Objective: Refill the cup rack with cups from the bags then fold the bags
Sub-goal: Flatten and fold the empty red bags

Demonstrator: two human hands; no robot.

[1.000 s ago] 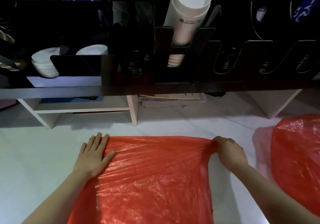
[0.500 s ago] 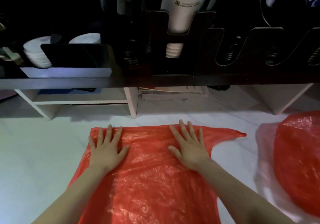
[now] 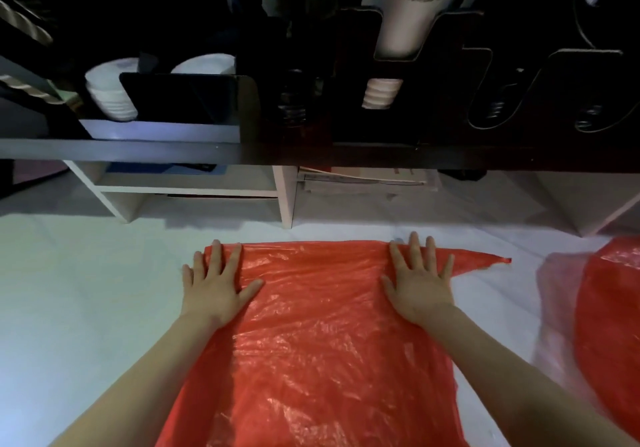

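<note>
Red bag [image 3: 322, 325] lies under left hand [image 3: 214, 284] and right hand [image 3: 419, 287], fingers [image 3: 216, 254] spread along far edge.

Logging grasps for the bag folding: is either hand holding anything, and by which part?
Nothing is held. The left hand and right hand press flat on the red bag near its far edge.

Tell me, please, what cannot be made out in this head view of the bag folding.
Red bag: near end cut off by the bottom edge of the head view.
Second red bag: cut by the right edge; contents unclear.
White cup stack: top cut off by the upper edge; print too blurred to read.
Right rack slots: too dark to tell their contents.
Bag surface under the left hand and right hand: hidden by flat palms.
</note>
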